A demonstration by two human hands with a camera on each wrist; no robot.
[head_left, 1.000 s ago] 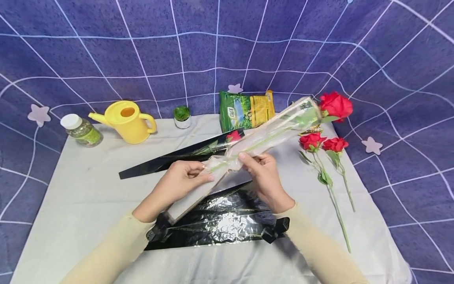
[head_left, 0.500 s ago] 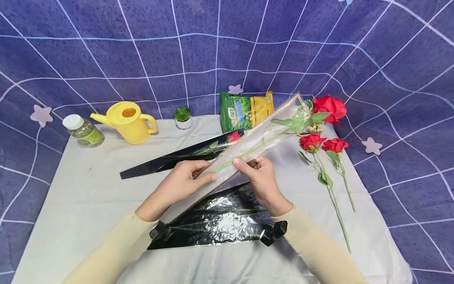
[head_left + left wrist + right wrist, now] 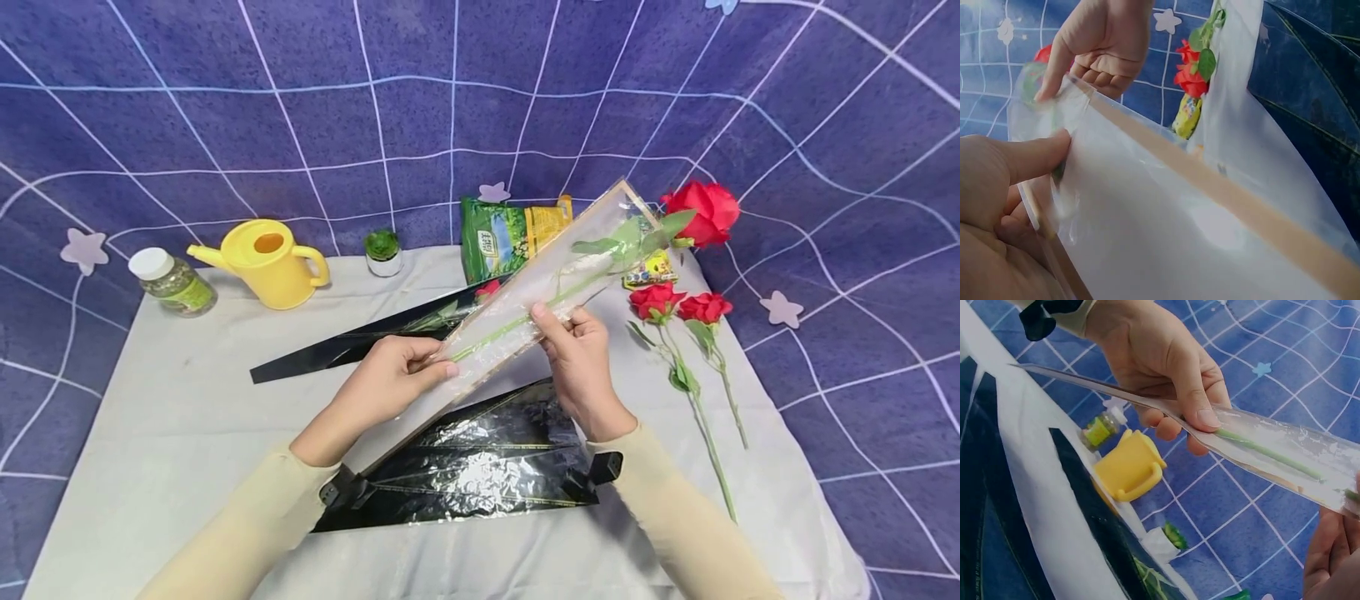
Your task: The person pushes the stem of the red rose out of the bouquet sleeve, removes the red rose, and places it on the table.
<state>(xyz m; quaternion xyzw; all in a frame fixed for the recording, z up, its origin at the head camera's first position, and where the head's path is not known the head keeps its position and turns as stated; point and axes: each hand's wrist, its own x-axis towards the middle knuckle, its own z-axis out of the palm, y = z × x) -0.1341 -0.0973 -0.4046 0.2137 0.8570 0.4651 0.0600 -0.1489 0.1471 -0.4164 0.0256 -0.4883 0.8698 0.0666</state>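
Note:
A clear plastic flower sleeve [image 3: 570, 258] with a white back and tan borders is held slantwise above the table. Inside it runs the green stem of a red rose [image 3: 701, 214], whose bloom sticks out past the wide end. My left hand [image 3: 390, 379] pinches the lower part of the sleeve, thumb on top over the stem's end. Farther up, my right hand [image 3: 581, 367] grips the sleeve's right edge with the thumb on its face. In the right wrist view the left thumb presses at the tip of the green stem [image 3: 1272, 453].
Below the hands lie black glossy sleeves [image 3: 480, 450]. Behind is a black sleeve [image 3: 322, 348] with a rose in it. Two loose roses [image 3: 686, 375] lie at right. Along the back stand a jar [image 3: 172, 283], yellow watering can [image 3: 270, 267], small potted plant [image 3: 384, 252] and green-yellow bag [image 3: 510, 237].
The sleeve was bunched and creased between the hands; it now lies straight and flat. My right hand has shifted right and slightly up along it. My left hand stays nearly in place.

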